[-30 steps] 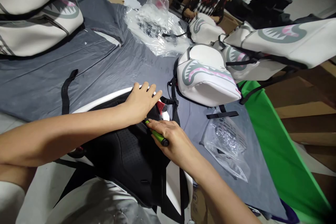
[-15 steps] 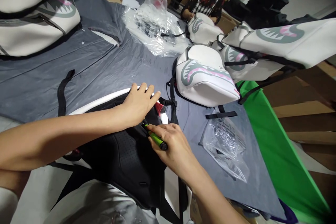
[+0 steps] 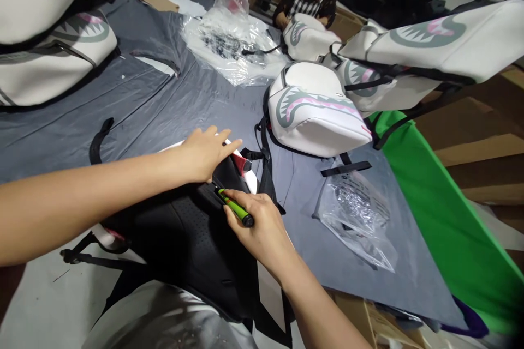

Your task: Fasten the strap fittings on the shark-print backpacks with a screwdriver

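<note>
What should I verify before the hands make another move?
1. Right hand closed around the green-and-black tool: ok.
2. Left hand on the black-backed bag, by its upper edge: ok.
3. Tool's tip clear of the left hand: cannot tell; too small and dark there.
4. Black-backed bag wholly on the grey-covered table: not ok; its lower part extends past the near edge.
5. Clear plastic bag apart from both hands: ok.

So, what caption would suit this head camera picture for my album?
Left hand resting on a black-backed bag, right hand gripping a green-handled tool, white toothy-print bags beyond.
</note>
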`<state>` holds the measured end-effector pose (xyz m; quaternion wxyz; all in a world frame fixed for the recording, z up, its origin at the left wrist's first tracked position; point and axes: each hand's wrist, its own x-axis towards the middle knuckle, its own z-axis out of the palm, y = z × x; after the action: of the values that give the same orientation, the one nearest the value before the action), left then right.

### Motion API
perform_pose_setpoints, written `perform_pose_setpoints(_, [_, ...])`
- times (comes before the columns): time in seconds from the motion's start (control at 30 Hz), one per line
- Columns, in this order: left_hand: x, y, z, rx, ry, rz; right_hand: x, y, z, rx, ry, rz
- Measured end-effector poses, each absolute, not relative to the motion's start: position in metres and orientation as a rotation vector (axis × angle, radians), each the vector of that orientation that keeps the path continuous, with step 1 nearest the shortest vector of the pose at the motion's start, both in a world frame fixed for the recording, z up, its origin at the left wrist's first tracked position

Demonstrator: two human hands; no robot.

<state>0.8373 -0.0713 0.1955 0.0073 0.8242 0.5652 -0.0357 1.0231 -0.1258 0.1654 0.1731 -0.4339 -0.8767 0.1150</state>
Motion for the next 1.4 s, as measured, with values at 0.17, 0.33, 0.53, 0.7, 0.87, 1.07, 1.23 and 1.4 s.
perform_pose_setpoints(0.17, [0.828,-0.077,0.213,2.378,1.905,-0.354,1.012,-0.134,0.153,-1.166,-2.388,0.281])
perform_pose_setpoints(0.33, [0.823,-0.082,0.19,2.457,2.009,-0.221,1.0,-0.132,0.138,-1.132,-2.346,0.31])
perform_pose_setpoints(0.53, [0.818,-0.095,0.177,2.493,2.053,-0.099,1.005,-0.129,0.136,-1.085,-2.365,0.314])
perform_pose_setpoints(0.7, [0.821,-0.102,0.181,2.316,2.226,-0.098,1.006,-0.129,0.136,-1.076,-2.358,0.349])
perform_pose_setpoints(0.87, [0.817,-0.089,0.199,2.288,2.055,-0.358,1.008,-0.131,0.139,-1.093,-2.335,0.351])
perform_pose_setpoints(1.07, [0.805,-0.085,0.193,2.37,1.964,-0.241,1.004,-0.128,0.14,-1.105,-2.337,0.358])
perform_pose_setpoints(1.23, [0.798,-0.084,0.18,2.337,1.937,-0.054,0.989,-0.115,0.137,-1.027,-2.302,0.48])
perform_pose_setpoints(1.4, [0.799,-0.079,0.18,2.277,1.921,-0.029,0.979,-0.107,0.135,-1.083,-2.285,0.497])
